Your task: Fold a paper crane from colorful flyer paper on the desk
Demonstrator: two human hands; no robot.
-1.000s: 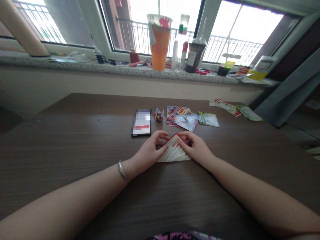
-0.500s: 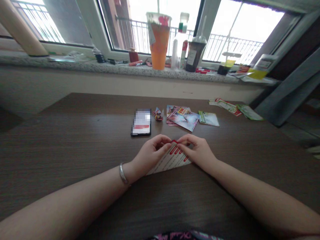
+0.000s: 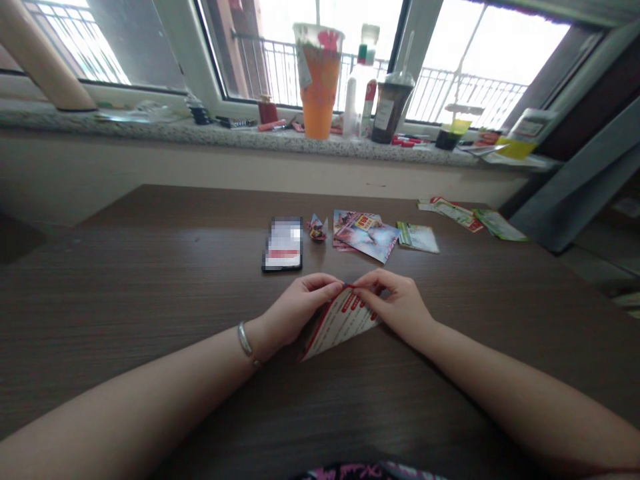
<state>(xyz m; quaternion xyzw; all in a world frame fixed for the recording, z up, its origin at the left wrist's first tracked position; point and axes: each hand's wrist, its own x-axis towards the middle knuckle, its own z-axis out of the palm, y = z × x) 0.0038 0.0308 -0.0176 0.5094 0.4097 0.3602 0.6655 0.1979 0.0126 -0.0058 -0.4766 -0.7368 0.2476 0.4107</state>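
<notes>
A folded sheet of printed paper [image 3: 339, 328], white with red labels and dark lines of text, is held between my two hands over the table. My left hand [image 3: 306, 303] pinches its upper corner between thumb and fingers. Close beside it, my right hand [image 3: 393, 297] grips the same top corner and the right edge. The paper is tilted, with a red edge running down its left side to a point near the tabletop. My fingertips hide the corner itself in part. A silver bangle [image 3: 245, 338] circles my left wrist.
Beyond my hands lie a phone [image 3: 284, 245], a small folded paper piece [image 3: 317, 229], printed leaflets [image 3: 367, 233] and a green-white packet [image 3: 419, 237]. More paper strips [image 3: 456, 213] lie far right. Cups, including an orange drink [image 3: 318, 87], and bottles stand on the windowsill [image 3: 240, 137].
The paper has turned between my hands, so its red left edge now shows and its lower tip sits nearer me. My left hand has shifted slightly.
</notes>
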